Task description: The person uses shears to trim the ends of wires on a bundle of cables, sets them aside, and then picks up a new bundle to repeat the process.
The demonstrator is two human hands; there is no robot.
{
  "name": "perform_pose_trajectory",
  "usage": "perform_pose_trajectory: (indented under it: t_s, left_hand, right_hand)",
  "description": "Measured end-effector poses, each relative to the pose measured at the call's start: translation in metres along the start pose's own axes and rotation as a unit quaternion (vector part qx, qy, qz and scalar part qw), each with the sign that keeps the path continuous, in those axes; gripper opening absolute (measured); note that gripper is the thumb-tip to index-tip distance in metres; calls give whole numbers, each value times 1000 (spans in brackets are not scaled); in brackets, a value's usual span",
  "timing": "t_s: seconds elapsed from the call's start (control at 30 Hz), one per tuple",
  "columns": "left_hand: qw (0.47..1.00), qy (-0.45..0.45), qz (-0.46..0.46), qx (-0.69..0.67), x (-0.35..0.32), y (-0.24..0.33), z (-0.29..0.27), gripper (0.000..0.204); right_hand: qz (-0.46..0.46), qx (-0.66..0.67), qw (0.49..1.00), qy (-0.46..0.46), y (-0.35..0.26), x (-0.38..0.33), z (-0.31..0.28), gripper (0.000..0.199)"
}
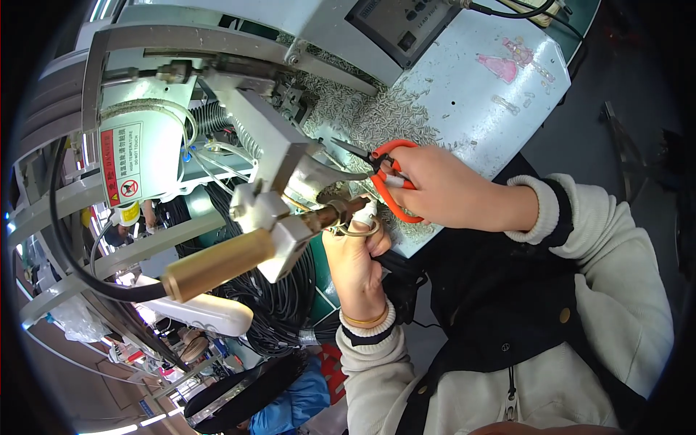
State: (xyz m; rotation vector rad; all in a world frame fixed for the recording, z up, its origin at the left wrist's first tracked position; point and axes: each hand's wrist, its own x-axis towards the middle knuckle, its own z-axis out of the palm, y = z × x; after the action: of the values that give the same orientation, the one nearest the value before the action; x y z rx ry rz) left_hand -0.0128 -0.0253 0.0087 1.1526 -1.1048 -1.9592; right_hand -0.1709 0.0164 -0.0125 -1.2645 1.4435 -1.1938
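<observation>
My right hand point(453, 185) is wrapped round the orange-red handles of a pair of scissors point(406, 210). Their dark blades are spread and point left toward the metal machine head. A bit of white wrapping shows at a finger of this hand. Below the blades, my left hand point(353, 257) has its fingers bent and drawn together beside the machine's brass-coloured tip point(330, 215). Something white covers a fingertip there, and a thin curved piece shows by the fingers. What those fingers hold is partly hidden behind the tip.
Many small silvery pieces point(402, 109) lie scattered over the pale worktop point(464, 109). A control box point(402, 32) stands at the back. To the left are the machine's frame point(94, 80), a brass cylinder point(217, 264) with a black hose, and bundled black cables point(264, 312).
</observation>
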Motion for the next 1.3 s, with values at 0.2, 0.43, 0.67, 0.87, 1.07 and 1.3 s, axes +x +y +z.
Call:
perform_pose_trajectory:
  t_s: [0.2, 0.43, 0.67, 0.87, 1.07, 1.3]
  left_hand:
    - [998, 49, 24, 21, -6, 2, 15, 19]
    - [999, 37, 16, 17, -6, 4, 11, 12]
    - [1000, -1, -11, -11, -19, 4, 4, 13]
    - [996, 61, 26, 63, -56, -9, 17, 21]
    - [989, 49, 22, 139, -83, -32, 19, 29]
    - [999, -38, -1, -35, -79, -29, 13, 21]
  right_hand:
    - [-50, 3, 998, 48, 4, -2, 4, 21]
    - [-14, 35, 999, 20, -2, -3, 1, 21]
    - [2, 127, 992, -8, -7, -14, -3, 19]
    - [-84, 82, 991, 66, -3, -32, -3, 16]
    - [-152, -74, 981, -98, -25, -50, -11, 17]
    - [-58, 117, 991, -34, 1, -51, 1, 22]
